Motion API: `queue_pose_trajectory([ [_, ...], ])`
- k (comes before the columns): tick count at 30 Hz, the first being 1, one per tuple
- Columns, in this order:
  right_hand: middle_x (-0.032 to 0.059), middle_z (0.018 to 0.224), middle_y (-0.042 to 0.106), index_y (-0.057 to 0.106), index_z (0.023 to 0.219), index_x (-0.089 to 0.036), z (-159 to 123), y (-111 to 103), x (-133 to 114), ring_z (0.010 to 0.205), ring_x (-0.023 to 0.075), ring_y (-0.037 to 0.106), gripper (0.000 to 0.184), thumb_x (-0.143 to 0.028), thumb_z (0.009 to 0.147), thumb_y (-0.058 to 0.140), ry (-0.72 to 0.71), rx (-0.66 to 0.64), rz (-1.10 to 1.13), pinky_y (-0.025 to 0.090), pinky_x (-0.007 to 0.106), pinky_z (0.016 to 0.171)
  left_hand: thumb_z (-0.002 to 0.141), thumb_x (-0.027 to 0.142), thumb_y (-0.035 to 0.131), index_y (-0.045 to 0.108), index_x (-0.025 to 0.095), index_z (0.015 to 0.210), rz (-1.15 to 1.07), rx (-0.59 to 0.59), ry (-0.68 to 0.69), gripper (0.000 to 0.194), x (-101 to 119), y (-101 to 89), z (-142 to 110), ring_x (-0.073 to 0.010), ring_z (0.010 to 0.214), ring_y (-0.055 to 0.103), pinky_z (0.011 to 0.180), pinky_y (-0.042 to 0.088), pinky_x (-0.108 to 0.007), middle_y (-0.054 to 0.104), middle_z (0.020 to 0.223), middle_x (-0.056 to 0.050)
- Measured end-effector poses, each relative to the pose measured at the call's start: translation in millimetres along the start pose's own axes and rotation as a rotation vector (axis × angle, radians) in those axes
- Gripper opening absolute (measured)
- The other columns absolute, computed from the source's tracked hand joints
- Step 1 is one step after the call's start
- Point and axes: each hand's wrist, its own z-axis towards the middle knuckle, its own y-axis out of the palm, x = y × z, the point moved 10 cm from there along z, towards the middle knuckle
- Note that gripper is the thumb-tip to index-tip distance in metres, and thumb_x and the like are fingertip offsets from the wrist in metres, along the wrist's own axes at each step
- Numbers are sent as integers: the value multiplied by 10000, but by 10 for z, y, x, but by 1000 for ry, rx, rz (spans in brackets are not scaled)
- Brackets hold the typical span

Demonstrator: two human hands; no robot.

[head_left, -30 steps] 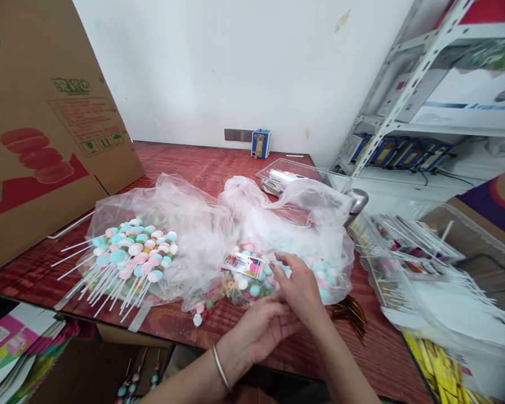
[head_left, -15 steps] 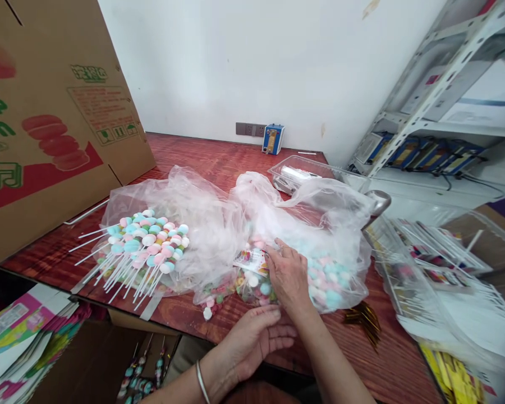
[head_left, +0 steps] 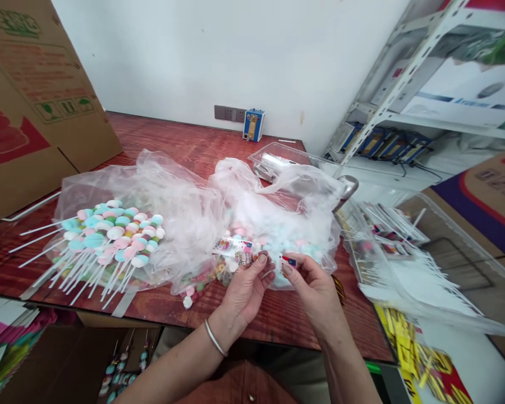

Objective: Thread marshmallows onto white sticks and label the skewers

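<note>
A small, colourful printed slip (head_left: 246, 257) is pinched in the left hand (head_left: 249, 283); the right hand (head_left: 313, 279) pinches a small red, white and blue slip (head_left: 289, 261). They look thin, so maybe a pinch holds them best. Behind is a see-through plastic bag (head_left: 252, 216) of pink and blue candy (head_left: 297, 247). There is room over the front edge (head_left: 273, 340) of the red-brown wooden surface (head_left: 278, 320).

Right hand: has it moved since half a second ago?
Yes. Judged against the blue-and-white box by the wall, the right hand has shifted to the right and back toward the person.
</note>
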Motion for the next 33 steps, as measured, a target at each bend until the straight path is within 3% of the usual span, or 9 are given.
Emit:
queue_pose_trajectory([
  [6, -2, 723, 619, 601, 762, -189, -275, -82, 224, 693, 157, 531, 261, -420, 882, 620, 63, 93, -4, 430, 252, 656, 586, 234, 901, 698, 128, 817, 225, -16, 125, 325, 44, 55, -133, -115, 736, 640, 713, 523, -236, 704, 832, -22],
  [11, -47, 621, 461, 475, 656, -201, -420, -118, 288, 602, 119, 399, 351, -427, 897, 591, 54, 132, -145, 309, 227, 558, 553, 267, 915, 652, 133, 747, 325, 28, 239, 354, 122, -9, -79, -82, 606, 565, 581, 462, -200, 644, 685, 22],
  [14, -55, 604, 379, 419, 623, -206, -482, -97, 313, 594, 113, 352, 398, -436, 911, 567, 41, 156, -172, 274, 231, 552, 576, 283, 907, 621, 145, 728, 293, 29, 221, 352, 58, -43, -57, -55, 525, 494, 484, 378, -179, 592, 625, 53],
  [18, -49, 595, 363, 423, 604, -202, -541, -86, 326, 598, 118, 346, 430, -452, 945, 507, 60, 192, -170, 269, 238, 557, 621, 280, 888, 667, 151, 861, 242, -53, 107, 351, -107, 27, -81, -115, 730, 623, 669, 487, -225, 685, 815, -5],
  [20, -45, 590, 383, 453, 598, -197, -547, -90, 327, 597, 121, 360, 434, -459, 939, 514, 75, 199, -153, 277, 239, 556, 594, 249, 901, 668, 146, 844, 237, -50, 75, 357, -140, 28, -93, -117, 729, 623, 706, 499, -240, 681, 800, -1],
  [23, -30, 656, 507, 550, 703, -189, -531, -71, 367, 637, 135, 448, 335, -455, 905, 578, 111, 186, -29, 350, 235, 597, 535, 235, 926, 647, 137, 757, 242, -1, 88, 369, -123, -28, -89, -99, 653, 588, 651, 490, -225, 643, 710, 22],
  [26, -13, 738, 584, 583, 795, -188, -522, -58, 414, 685, 146, 502, 279, -448, 893, 601, 134, 191, 101, 404, 246, 645, 533, 260, 928, 650, 131, 771, 265, 20, 94, 388, -131, -67, -78, -94, 653, 587, 598, 478, -206, 663, 760, 7],
  [30, -40, 589, 471, 486, 621, -199, -553, -86, 400, 589, 127, 423, 410, -475, 914, 566, 142, 201, -19, 342, 240, 565, 554, 271, 922, 629, 134, 774, 233, 38, 86, 392, -139, -120, -63, -64, 583, 543, 495, 420, -170, 644, 734, 22],
  [33, -13, 680, 560, 600, 769, -187, -611, -183, 262, 648, 151, 505, 327, -454, 946, 529, 77, 261, -106, 397, 261, 613, 567, 309, 918, 575, 133, 690, 142, 55, -12, 405, -207, -176, -42, -37, 477, 436, 433, 368, -165, 549, 599, 56],
])
